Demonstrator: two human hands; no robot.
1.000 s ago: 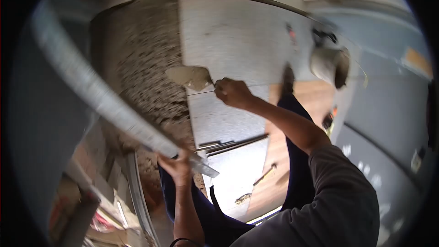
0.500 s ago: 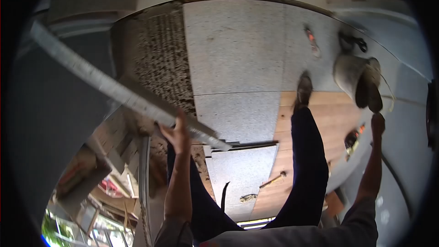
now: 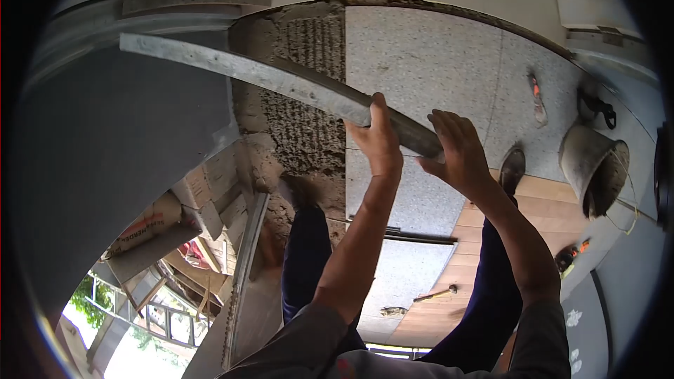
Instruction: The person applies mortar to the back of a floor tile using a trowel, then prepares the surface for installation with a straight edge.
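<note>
My left hand (image 3: pixel 379 142) grips a long grey metal straightedge bar (image 3: pixel 246 70) near its near end. The bar slants from the upper left down toward the middle, held above the floor. Beside the bar's near end is my right hand (image 3: pixel 462 158), fingers and thumb apart; whether it touches the bar is hard to tell. Below the bar's middle lies a bed of ridged mortar (image 3: pixel 302 123). Large speckled grey tiles (image 3: pixel 421 49) border that mortar on the right.
At right a dirty bucket (image 3: pixel 586 168) lies tipped beside an orange-handled tool (image 3: pixel 538 102). A hammer (image 3: pixel 437 293) rests on the wood-look floor (image 3: pixel 477 228). Another metal bar (image 3: pixel 247 267) leans at lower left, near boards and a cement bag (image 3: pixel 147 224).
The bar has swung right and up with my left hand. My right hand has left the bucket and come to the bar's near end. My left foot now shows on the mortar's edge.
</note>
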